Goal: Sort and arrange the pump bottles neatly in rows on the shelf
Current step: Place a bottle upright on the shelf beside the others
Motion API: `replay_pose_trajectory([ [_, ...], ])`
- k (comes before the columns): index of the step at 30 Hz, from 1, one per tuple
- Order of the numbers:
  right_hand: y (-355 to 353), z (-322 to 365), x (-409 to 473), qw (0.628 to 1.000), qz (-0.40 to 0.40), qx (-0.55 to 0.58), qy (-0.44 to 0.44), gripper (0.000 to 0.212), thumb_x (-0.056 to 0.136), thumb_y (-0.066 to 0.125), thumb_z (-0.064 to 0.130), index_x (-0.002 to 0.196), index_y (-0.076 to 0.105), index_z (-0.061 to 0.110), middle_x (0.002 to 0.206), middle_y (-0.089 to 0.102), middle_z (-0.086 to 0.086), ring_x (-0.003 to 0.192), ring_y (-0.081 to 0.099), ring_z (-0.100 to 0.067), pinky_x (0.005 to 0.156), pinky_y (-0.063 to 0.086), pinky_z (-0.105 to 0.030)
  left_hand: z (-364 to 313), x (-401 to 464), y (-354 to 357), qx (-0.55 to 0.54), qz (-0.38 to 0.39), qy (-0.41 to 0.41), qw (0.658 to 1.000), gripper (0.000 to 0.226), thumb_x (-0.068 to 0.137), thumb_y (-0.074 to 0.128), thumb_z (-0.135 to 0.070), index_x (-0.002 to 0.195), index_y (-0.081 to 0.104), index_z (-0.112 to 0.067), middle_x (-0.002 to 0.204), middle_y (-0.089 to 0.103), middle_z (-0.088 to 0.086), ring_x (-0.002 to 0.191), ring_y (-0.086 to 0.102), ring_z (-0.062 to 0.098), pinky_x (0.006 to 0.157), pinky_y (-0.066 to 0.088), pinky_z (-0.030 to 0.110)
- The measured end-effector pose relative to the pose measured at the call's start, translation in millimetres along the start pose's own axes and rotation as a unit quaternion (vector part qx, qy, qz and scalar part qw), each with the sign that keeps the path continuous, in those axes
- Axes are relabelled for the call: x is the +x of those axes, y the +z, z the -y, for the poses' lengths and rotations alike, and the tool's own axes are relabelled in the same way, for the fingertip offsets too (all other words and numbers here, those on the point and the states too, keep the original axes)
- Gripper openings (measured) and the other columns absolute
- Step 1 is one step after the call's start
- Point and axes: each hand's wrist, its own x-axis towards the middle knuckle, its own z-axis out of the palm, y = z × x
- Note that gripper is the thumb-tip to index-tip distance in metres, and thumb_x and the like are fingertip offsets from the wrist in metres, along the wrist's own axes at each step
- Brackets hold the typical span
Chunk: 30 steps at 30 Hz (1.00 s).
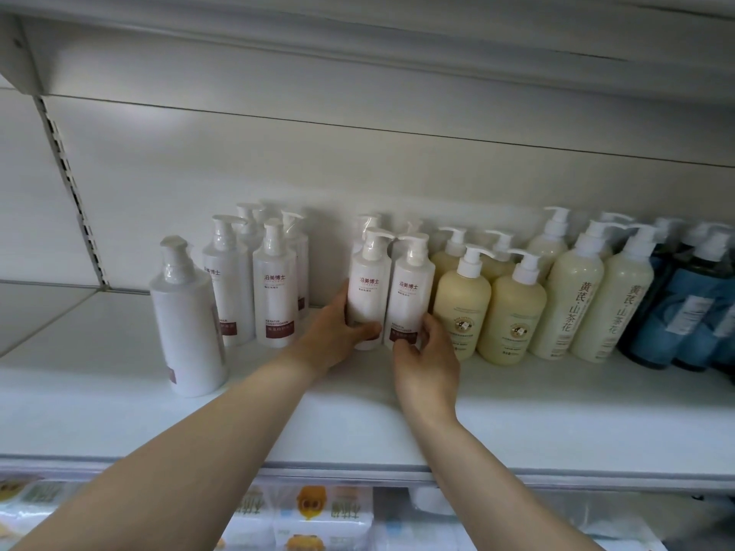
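Observation:
Two white pump bottles with red labels stand side by side at the shelf's middle. My left hand (338,332) grips the left one (368,288) low down, thumb across its front. My right hand (427,357) holds the base of the right one (411,292), fingers curled round its lower label. More white bottles stand behind these two. To the left stands a group of several white bottles (274,296), and one larger white bottle (187,324) stands apart, nearer the front, turned away.
Right of my hands stand cream bottles (461,304), taller pale bottles with Chinese characters (572,304), and blue bottles (684,312) at the far right. The white shelf (278,423) has a bare front strip. Packaged goods (318,518) fill the shelf below.

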Motion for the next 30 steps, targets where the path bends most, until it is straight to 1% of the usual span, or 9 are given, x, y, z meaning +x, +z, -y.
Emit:
replay_pose_trajectory([
  [2,-1,1,1,1.0,0.003,-0.001,0.004,0.052,0.085,0.056,0.024,0.137,0.055,0.023,0.129,0.064,0.005,0.115,0.06,-0.02,0.097,0.047,-0.033,-1,0,1,0.007,-0.002,-0.009,1.0,0.065,0.08,0.08,-0.016,0.136,0.049,-0.027,0.114,0.069,-0.014,0.11,0.063,0.005,0.094,0.049,0.024],
  [7,-12,5,2,1.0,0.018,0.009,0.017,0.039,0.088,0.057,0.015,0.127,0.059,0.022,0.11,0.066,0.003,0.095,0.059,-0.019,0.079,0.039,-0.025,-17,-22,7,0.009,-0.052,-0.057,0.997,0.062,0.079,0.082,-0.02,0.131,0.049,-0.016,0.112,0.066,-0.004,0.105,0.062,0.015,0.085,0.047,0.026],
  [10,-17,11,-6,0.998,-0.007,0.047,0.031,0.026,0.089,0.057,0.01,0.111,0.06,0.023,0.094,0.063,0.006,0.092,0.059,-0.021,0.077,0.037,-0.024,-31,-47,8,0.015,-0.068,-0.086,0.994,0.057,0.081,0.081,-0.027,0.127,0.048,-0.016,0.104,0.058,-0.011,0.106,0.056,0.017,0.07,0.041,0.015],
  [15,-10,31,-34,0.995,0.005,0.099,0.027,0.039,0.094,0.058,0.012,0.133,0.056,0.017,0.121,0.062,-0.001,0.105,0.057,-0.017,0.09,0.041,-0.026,-36,-99,-13,-0.015,-0.132,-0.064,0.989,0.073,0.085,0.077,-0.032,0.145,0.041,-0.013,0.14,0.052,0.002,0.13,0.05,0.02,0.103,0.043,0.032],
  [17,-2,39,-48,0.993,0.034,0.108,0.024,0.039,0.095,0.059,0.014,0.134,0.056,0.016,0.128,0.062,-0.002,0.109,0.056,-0.016,0.093,0.04,-0.025,-36,-121,-27,-0.026,-0.18,-0.052,0.982,0.063,0.085,0.078,-0.031,0.138,0.05,-0.012,0.133,0.059,0.002,0.121,0.057,0.018,0.103,0.045,0.032],
  [22,26,56,-78,0.983,0.141,0.117,0.01,0.043,0.098,0.059,0.022,0.14,0.054,0.015,0.132,0.059,0.003,0.116,0.054,-0.011,0.093,0.035,-0.021,-32,-162,-62,-0.049,-0.326,-0.018,0.944,0.034,0.086,0.076,-0.026,0.111,0.056,-0.017,0.093,0.063,-0.008,0.083,0.061,0.003,0.072,0.045,0.009],
  [24,38,62,-86,0.977,0.177,0.117,-0.006,0.039,0.099,0.06,0.025,0.136,0.057,0.016,0.124,0.06,0.006,0.111,0.054,-0.008,0.095,0.038,-0.023,-28,-170,-78,-0.044,-0.404,-0.011,0.914,0.033,0.086,0.077,-0.025,0.107,0.052,-0.017,0.093,0.059,-0.002,0.08,0.058,0.011,0.069,0.044,0.009],
  [27,56,68,-96,0.967,0.225,0.117,-0.007,0.038,0.098,0.059,0.03,0.134,0.06,0.02,0.124,0.063,0.009,0.118,0.059,-0.015,0.107,0.046,-0.036,-17,-168,-100,-0.006,-0.45,-0.033,0.892,0.044,0.084,0.078,-0.026,0.116,0.05,-0.012,0.114,0.055,0.006,0.098,0.056,0.02,0.087,0.046,0.028],
  [30,71,74,-103,0.96,0.249,0.129,-0.009,0.032,0.098,0.058,0.029,0.129,0.062,0.025,0.126,0.066,0.007,0.114,0.062,-0.018,0.106,0.048,-0.039,-7,-158,-114,0.019,-0.4,-0.078,0.913,0.071,0.085,0.077,-0.03,0.141,0.041,-0.008,0.139,0.049,0.009,0.126,0.049,0.025,0.106,0.04,0.036],
])
